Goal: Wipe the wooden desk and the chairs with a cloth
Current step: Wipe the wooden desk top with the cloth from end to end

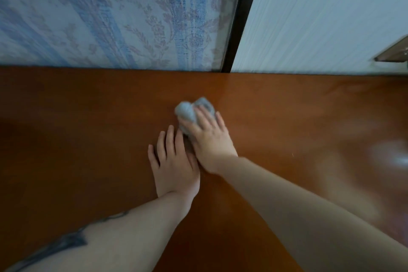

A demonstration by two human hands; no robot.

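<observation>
Where the frame's lower edge cuts them off, we see two bare forearms reaching up and inward over the wooden desk (88,139), whose reddish-brown top fills the whole lower two thirds of the picture. On the forearm at lower left we make out a dark tattoo (66,243), blurred and hard to read.

Moving up toward the centre, we find the left hand (174,165) lying flat on the desk, palm down, its fingers straight and slightly spread, holding nothing. Just to its right and a little higher in the frame, the right hand (207,139) touches or overlaps the left hand's thumb side; we cannot tell which. Its fingers are laid over the cloth (187,112), pressing it down onto the wood; how far they curl round it we cannot tell through the blur. We see the cloth as a bunched grey-blue wad just above the centre of the frame, poking out beyond the fingertips toward the upper left.

At right centre, pale glare (395,157) shines on the desk top.

Beyond the desk's far edge, the upper left holds a patterned blue-and-pink fabric surface (110,17), a dark vertical strip (238,28) runs up the middle right, and a pale ribbed panel (320,17) fills the upper right, with a metal fitting (393,53) at its right edge.
</observation>
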